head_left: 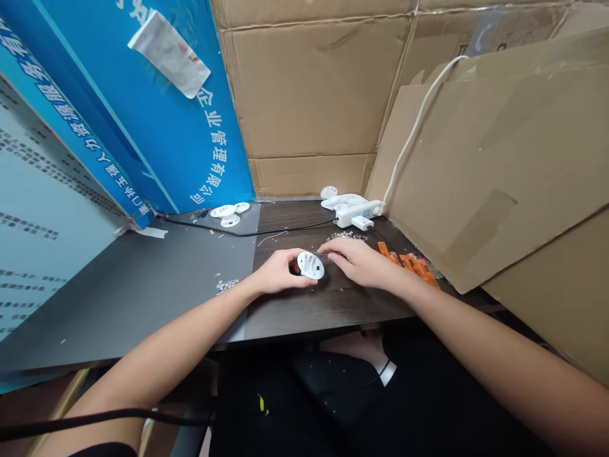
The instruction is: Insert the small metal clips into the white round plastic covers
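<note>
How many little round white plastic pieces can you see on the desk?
About 6: one in the left hand, the white piece; three by the blue board; roughly two near the power strip, at. The heap there may hide more.

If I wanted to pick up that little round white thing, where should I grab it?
Probably by its rim. The round white plastic piece is a flat disc tilted up on edge, and the left hand already pinches its left edge. Its face has slots and ribs, poor for gripping. Come from the left side, as the right hand sits at its right.
</note>
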Demonstrator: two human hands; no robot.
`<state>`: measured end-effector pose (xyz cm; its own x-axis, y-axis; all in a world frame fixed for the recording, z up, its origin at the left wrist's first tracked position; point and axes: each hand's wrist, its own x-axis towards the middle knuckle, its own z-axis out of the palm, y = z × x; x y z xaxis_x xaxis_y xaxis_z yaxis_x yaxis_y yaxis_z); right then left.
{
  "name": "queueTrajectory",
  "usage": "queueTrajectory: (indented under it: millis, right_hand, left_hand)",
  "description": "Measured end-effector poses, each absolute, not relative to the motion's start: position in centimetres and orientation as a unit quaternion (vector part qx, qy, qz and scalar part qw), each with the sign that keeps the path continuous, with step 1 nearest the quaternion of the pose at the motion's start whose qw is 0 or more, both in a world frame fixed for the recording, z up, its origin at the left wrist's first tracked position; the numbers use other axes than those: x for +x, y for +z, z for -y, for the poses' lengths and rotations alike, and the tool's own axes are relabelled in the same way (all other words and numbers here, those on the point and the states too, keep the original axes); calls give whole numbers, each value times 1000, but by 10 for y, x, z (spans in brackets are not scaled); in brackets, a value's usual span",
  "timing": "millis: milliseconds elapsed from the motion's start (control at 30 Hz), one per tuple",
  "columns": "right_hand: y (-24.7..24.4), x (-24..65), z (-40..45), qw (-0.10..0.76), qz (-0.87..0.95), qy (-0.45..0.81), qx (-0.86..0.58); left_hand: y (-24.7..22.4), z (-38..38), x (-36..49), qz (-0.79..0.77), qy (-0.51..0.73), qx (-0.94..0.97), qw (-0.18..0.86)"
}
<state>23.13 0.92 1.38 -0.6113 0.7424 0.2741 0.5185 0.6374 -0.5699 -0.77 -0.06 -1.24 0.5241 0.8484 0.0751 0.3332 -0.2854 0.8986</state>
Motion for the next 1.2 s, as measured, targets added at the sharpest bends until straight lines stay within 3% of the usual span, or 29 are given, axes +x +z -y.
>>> queueTrajectory:
  millis: [467, 1200]
  right_hand:
    - [14, 229, -5, 169, 896, 152, -382]
    - [18, 222, -4, 159, 903, 148, -371]
  left_hand:
    - [-16, -2, -8, -421, 274, 750, 429]
    - [-16, -1, -6, -421, 257, 762, 420]
